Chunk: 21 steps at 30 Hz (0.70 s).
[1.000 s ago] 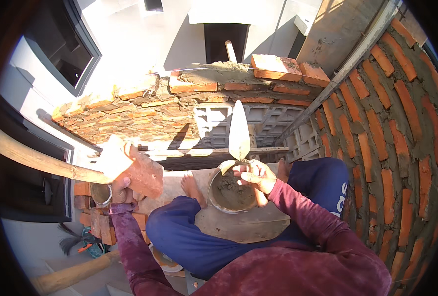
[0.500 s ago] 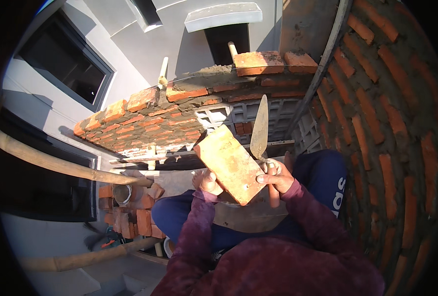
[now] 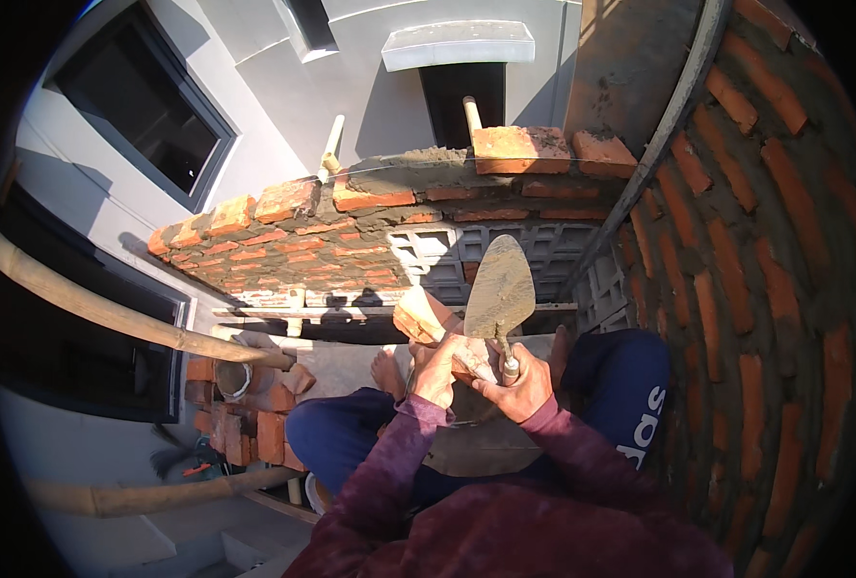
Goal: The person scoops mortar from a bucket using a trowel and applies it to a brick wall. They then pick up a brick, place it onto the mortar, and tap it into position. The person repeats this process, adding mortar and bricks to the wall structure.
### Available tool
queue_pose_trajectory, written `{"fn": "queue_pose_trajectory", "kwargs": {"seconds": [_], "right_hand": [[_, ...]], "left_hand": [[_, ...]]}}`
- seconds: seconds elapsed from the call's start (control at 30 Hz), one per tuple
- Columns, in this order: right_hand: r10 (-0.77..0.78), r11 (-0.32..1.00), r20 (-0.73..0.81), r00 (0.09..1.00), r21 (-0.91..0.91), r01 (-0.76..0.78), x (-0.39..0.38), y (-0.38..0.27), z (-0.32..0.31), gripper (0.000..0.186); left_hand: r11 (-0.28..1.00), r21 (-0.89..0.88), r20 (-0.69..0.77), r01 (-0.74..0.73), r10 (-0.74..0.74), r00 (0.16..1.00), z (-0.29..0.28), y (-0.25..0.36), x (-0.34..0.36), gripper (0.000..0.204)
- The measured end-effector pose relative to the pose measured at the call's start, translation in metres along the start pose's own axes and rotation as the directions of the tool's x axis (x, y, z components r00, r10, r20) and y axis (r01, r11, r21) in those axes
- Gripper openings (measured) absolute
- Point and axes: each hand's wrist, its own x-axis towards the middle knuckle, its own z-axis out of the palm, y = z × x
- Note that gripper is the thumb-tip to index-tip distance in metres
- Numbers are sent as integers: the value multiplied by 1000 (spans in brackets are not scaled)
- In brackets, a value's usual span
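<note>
An orange brick [image 3: 422, 312], tilted away from me, is gripped by my left hand [image 3: 434, 374] above my lap. My right hand [image 3: 524, 387] is closed round the handle of a pointed trowel [image 3: 501, 287], whose broad, mortar-smeared blade points up and away. That hand sits close against the brick's near end, and its fingers partly hide that end. Beyond both hands stands a low brick wall [image 3: 298, 231] with grey mortar [image 3: 410, 171] spread along part of its top. Two bricks rest on the top course at its right, one of them a sunlit brick [image 3: 521, 146].
A tall brick wall [image 3: 750, 318] rises close on my right. Bamboo poles [image 3: 139, 313] cross at the left, above a stack of bricks [image 3: 245, 429] with a small bucket [image 3: 233, 378]. A thin string runs along the low wall's top. Pale hollow blocks [image 3: 563, 255] are set into that wall.
The brick has turned from its broad face to a tilted, end-on position between my hands. The trowel blade has swung from edge-on to flat-face and moved lower. The view has shifted slightly.
</note>
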Motion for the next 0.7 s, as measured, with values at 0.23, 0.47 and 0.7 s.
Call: {"fn": "queue_pose_trajectory", "kwargs": {"seconds": [0.23,0.47,0.7], "right_hand": [[279,668,131,951,685,-291,17,27,-6,30],[447,582,135,884,707,-402,35,37,-15,26],[491,548,161,856,707,-447,40,56,-20,24]], "left_hand": [[519,713,378,-471,281,882,7,138,46,95],[-597,474,846,-647,104,523,101,324,173,130],[-468,537,763,-702,-84,641,116,311,280,116]]}}
